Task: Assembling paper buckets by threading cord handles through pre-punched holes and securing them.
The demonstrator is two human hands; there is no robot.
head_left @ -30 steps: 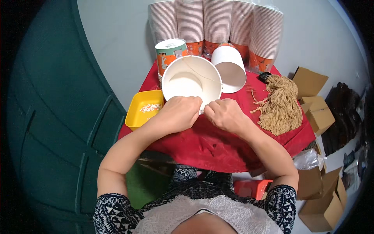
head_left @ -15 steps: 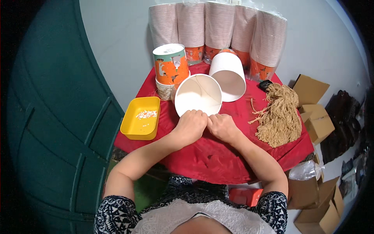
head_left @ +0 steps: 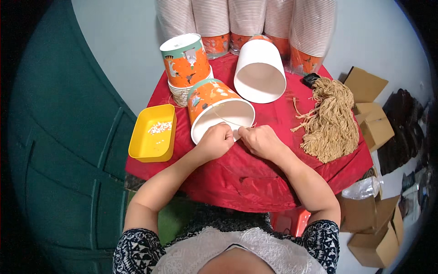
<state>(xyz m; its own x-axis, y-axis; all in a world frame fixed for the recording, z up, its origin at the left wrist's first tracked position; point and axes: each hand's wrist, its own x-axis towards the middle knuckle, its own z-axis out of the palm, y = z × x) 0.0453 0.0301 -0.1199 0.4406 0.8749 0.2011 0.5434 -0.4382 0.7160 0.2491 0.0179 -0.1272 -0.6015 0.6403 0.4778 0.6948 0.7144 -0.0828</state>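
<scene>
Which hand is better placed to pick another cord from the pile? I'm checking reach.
Probably the right hand: the cord pile lies on its side, while the left hand grips the bucket rim.

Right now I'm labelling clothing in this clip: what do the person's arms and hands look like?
Both forearms are bare, as are the left hand and right hand: no gloves or rings visible. Short black sleeves with white patterning end at the upper arms.
</scene>
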